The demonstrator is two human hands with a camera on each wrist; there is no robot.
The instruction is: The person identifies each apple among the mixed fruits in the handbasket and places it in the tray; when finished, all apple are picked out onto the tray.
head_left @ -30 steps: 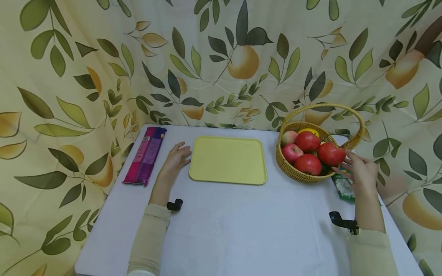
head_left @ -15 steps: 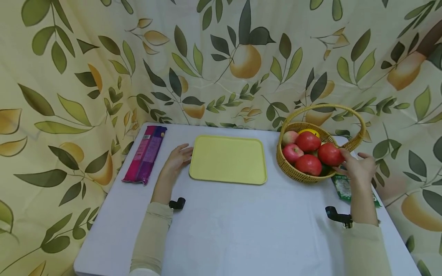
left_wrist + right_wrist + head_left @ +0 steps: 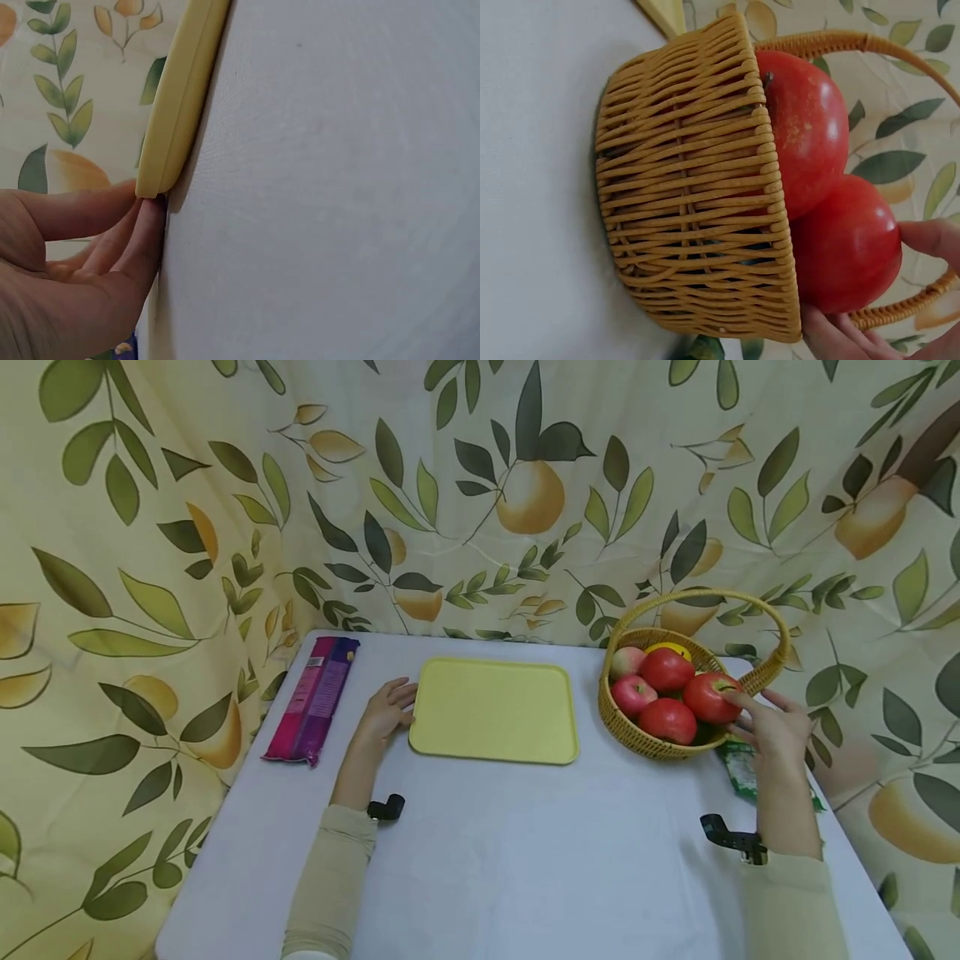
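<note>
A yellow tray (image 3: 493, 710) lies flat on the table. My left hand (image 3: 386, 714) is at its left edge; in the left wrist view the thumb and fingers (image 3: 142, 240) pinch the tray's corner rim (image 3: 169, 142). On the right stands a wicker basket (image 3: 637, 737) with a tall handle, filled with fruit. My right hand (image 3: 776, 727) reaches over its right side and grips a red apple (image 3: 711, 697), thumb on top. In the right wrist view the thumb presses the apple (image 3: 847, 247) and the other fingers lie low between it and the rim.
A pink and purple packet (image 3: 313, 700) lies left of the left hand. Partly hidden by the right forearm is a green packet (image 3: 741, 768). More red apples (image 3: 667, 721) and a yellow fruit (image 3: 670, 650) share the basket. A patterned curtain (image 3: 465, 485) hangs behind.
My right hand has moved left and closed its thumb over the red apple, which has turned and shows its stem. My left hand has come in against the tray's edge.
</note>
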